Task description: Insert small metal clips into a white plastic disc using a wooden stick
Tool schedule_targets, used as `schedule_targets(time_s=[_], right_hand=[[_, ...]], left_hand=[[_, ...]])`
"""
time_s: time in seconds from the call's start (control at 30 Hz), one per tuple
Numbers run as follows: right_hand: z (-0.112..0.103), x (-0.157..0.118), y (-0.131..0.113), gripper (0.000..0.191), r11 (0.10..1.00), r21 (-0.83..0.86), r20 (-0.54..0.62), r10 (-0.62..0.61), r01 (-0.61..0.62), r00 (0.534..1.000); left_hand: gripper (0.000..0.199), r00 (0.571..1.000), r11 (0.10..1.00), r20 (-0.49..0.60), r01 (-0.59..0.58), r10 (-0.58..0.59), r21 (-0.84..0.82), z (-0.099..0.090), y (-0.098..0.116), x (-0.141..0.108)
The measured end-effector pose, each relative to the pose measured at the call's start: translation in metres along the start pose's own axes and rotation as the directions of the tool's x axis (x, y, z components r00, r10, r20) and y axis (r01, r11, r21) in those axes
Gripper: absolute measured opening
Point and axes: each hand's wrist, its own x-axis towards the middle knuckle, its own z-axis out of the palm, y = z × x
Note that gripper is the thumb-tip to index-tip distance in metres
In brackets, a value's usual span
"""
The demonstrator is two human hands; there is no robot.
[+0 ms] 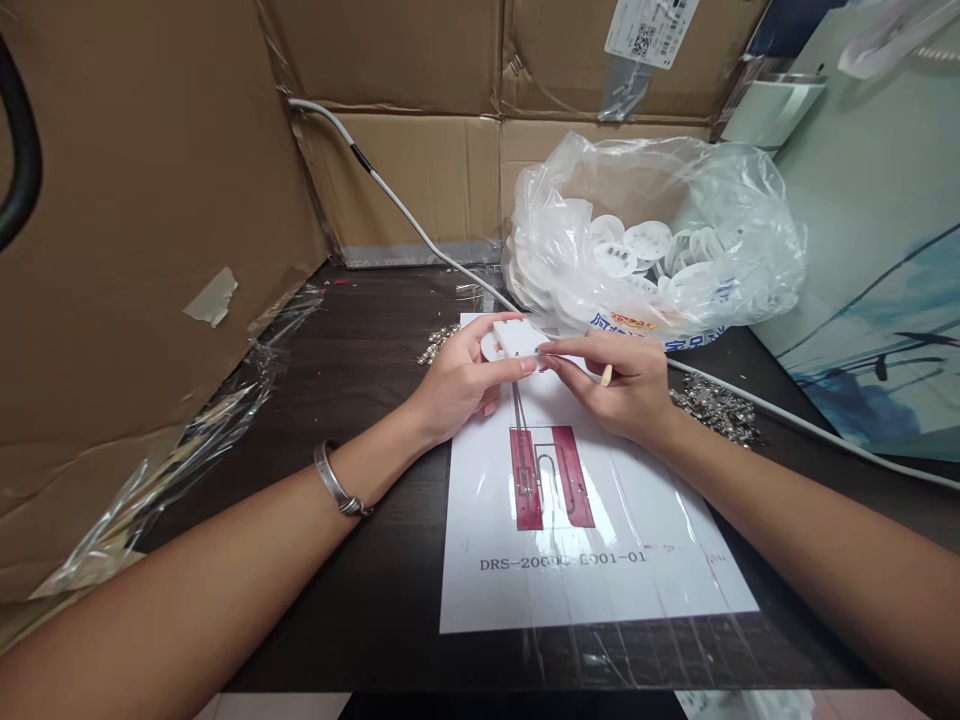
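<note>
My left hand [469,372] is closed on a white plastic piece [517,338], held above the sheet by thumb and fingers. The piece has a flat block-like face, a rounded edge at its left and small dark marks or slots. My right hand [611,375] comes in from the right, thumb and fingertips pinched at the right edge of that piece. What lies between those fingertips is too small to make out. A pale stick-like end [607,375] pokes out below the right hand's fingers; the rest of it is hidden.
Under my hands lies a printed sheet [600,590] with a red-and-white diagram. Behind stands a clear plastic bag [547,200] of round white pieces [649,240]. Small metal parts form piles at right [716,408] and left [439,343]. A white cable [405,208] crosses the table; cardboard walls [420,180] enclose it.
</note>
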Motion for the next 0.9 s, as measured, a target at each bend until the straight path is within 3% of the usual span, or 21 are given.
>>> schedule_targets(time_s=[0.37, 0.67, 0.77, 0.9], right_hand=[[-0.0048, 0.0033, 0.0001, 0.007, 0.932, -0.300, 0.059, -0.196, 0.205, 0.979], [-0.0058, 0.0054, -0.0040, 0.004, 0.943, -0.272, 0.090, -0.173, 0.191, 0.981], [-0.0049, 0.0050, -0.0043, 0.004, 0.940, -0.287, 0.080, -0.168, 0.184, 0.983], [-0.0023, 0.0031, -0.0039, 0.006, 0.956, -0.257, 0.043, -0.135, 0.142, 0.990]], left_hand=[[0.057, 1.000, 1.000, 0.004, 0.001, -0.001, -0.005, 0.0012, 0.0006, -0.0004], [0.058, 1.000, 0.999, 0.001, -0.018, 0.018, 0.038, -0.0008, -0.0013, -0.0007], [0.056, 0.999, 0.991, 0.029, -0.028, 0.025, 0.133, -0.0026, -0.0014, -0.0011], [0.056, 0.999, 0.992, 0.029, -0.040, 0.037, 0.122, -0.0032, -0.0020, -0.0009]])
